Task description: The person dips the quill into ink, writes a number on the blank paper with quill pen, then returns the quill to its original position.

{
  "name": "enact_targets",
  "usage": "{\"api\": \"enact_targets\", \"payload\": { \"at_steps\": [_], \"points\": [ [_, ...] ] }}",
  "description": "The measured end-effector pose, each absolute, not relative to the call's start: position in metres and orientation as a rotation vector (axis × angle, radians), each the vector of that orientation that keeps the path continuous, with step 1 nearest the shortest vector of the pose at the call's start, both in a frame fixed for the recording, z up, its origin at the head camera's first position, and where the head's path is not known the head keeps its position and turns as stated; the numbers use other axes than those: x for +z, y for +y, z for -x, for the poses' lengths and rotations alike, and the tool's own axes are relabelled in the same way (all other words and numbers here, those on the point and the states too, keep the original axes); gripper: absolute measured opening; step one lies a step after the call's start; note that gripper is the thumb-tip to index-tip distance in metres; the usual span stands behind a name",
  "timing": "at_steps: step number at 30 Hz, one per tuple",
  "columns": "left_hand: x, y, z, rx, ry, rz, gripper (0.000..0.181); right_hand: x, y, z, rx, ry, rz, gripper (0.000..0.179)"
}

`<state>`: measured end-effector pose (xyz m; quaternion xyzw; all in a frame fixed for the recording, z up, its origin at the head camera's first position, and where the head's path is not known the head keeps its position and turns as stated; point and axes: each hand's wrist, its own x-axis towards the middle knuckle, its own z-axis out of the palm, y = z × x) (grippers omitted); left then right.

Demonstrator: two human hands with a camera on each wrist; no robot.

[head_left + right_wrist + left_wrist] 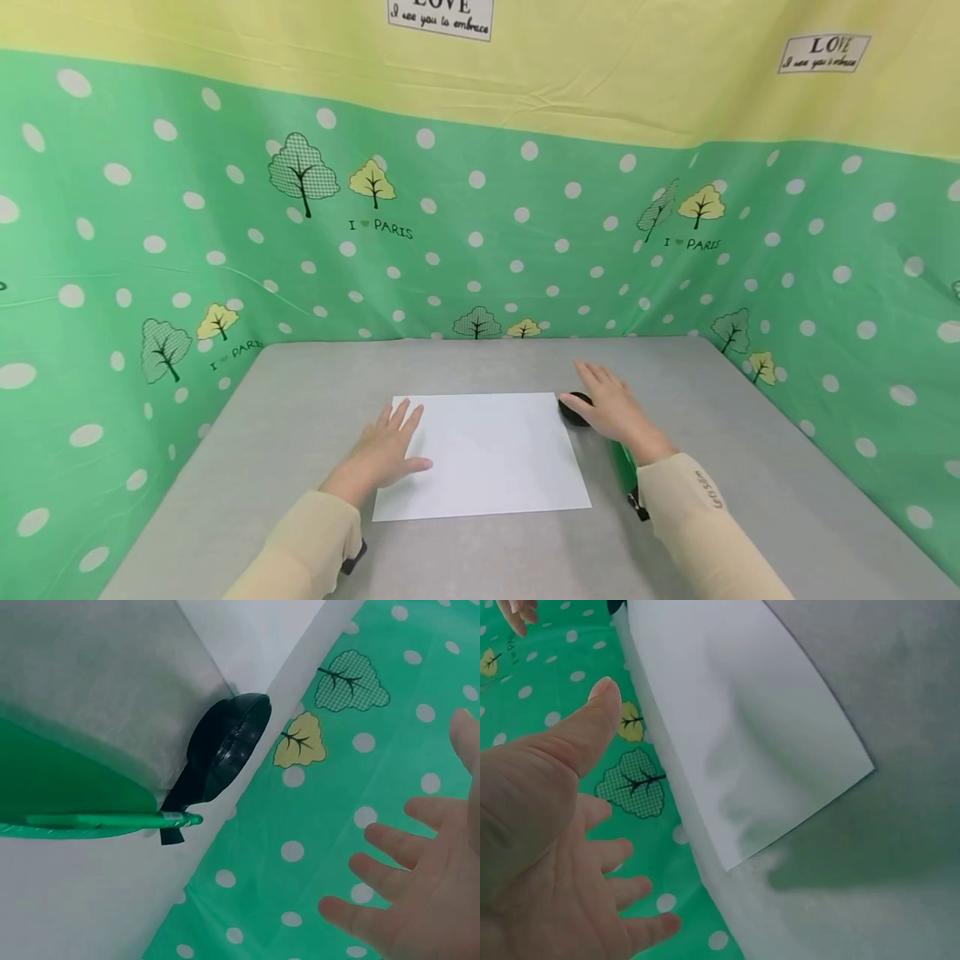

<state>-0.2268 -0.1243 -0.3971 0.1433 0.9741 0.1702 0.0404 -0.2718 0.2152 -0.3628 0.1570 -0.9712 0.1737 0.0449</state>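
Holds left hand (pixel 384 452) over the left edge of the white sheet (pixel 487 454) with spread fingers grasping nothing; holds right hand (pixel 611 408) just right of its far right corner with straight fingers, equally free. Has the white sheet flat on the grey table (pixel 300 417), a black round object (pixel 225 746) beside that corner, a green item (pixel 622 465) right of the white sheet.

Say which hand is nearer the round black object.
Right: right hand hovers just beside the round black object; left hand is across the white paper, over its left edge.
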Motion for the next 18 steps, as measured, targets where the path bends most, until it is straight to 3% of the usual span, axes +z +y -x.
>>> {"api": "enact_targets", "payload": {
  "at_steps": [18],
  "points": [
    [-0.415, -0.126, 0.219, 0.525, 2.905, -0.441, 0.082, -0.371, 0.237, 0.273, 0.657, -3.044, -0.377, 0.074]
  ]
}}
